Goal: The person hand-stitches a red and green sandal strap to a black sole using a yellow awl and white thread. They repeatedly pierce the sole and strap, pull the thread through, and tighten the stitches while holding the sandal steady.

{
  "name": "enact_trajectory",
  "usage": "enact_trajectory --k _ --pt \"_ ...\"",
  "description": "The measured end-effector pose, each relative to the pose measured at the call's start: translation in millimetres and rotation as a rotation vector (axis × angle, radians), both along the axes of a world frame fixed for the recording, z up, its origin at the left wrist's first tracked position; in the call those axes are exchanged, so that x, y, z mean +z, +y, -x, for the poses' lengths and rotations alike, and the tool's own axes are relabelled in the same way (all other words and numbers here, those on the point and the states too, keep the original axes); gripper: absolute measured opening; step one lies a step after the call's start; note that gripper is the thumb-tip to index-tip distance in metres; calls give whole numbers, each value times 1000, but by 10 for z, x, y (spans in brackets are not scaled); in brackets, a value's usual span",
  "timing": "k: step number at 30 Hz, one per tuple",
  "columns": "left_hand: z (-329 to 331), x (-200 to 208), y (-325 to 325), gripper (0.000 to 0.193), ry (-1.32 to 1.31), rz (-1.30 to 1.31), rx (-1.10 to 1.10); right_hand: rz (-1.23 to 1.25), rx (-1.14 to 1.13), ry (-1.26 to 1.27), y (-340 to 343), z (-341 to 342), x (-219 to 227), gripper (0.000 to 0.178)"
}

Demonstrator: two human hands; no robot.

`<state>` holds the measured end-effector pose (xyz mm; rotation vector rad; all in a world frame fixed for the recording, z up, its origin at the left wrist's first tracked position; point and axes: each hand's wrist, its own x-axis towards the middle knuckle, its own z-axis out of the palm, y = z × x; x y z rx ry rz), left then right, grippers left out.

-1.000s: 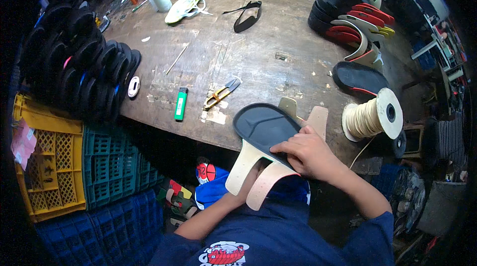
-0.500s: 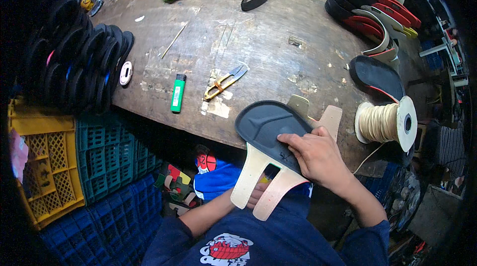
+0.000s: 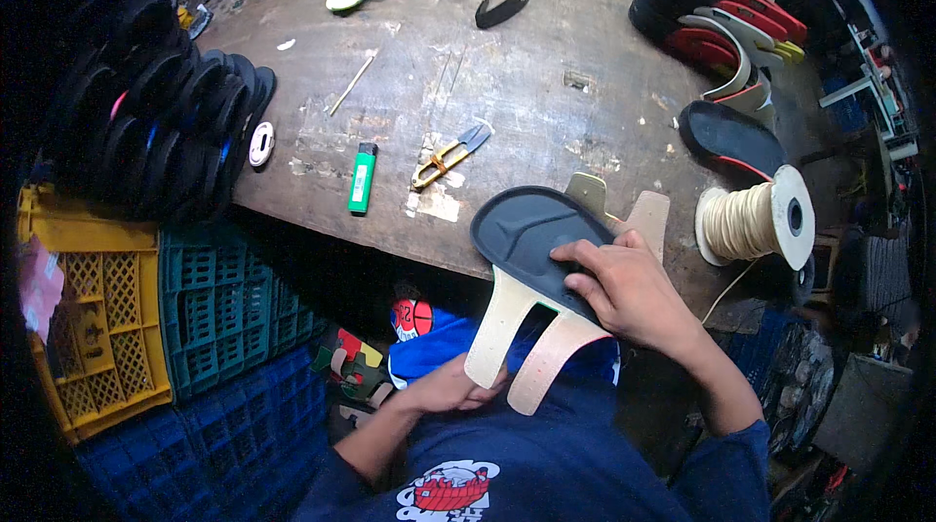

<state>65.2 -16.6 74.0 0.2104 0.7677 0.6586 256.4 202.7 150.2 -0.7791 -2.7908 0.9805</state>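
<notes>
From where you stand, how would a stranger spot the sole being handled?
Find the wooden table, then its near edge, left of the cord spool. There the right hand has its fingers on a black sole. Unlike the other sole beyond the spool, it shows straps splaying out on both sides.

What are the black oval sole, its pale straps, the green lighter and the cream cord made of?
The black oval sole looks like matte rubber or foam, with smooth moulded ridges. Its pale straps may be leather or synthetic: thin, smooth, curving. The green lighter seems smooth plastic, judging by its bright, even colour. The cream cord could be cotton or nylon: dull, thin strands.
</notes>
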Motion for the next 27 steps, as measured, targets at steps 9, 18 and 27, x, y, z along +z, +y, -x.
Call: enact_trajectory --k 9,18,27 --pt "-37 700 727 43 955 -1115 -665 959 -385 369 127 -206 -76 27" --pt "-294 682 1220 21 1104 -1237 437 928 -533 671 -173 -435 -423 41" --pt "-367 726 1339 17 1055 -1137 494 811 -454 780 -122 -337 -417 48"
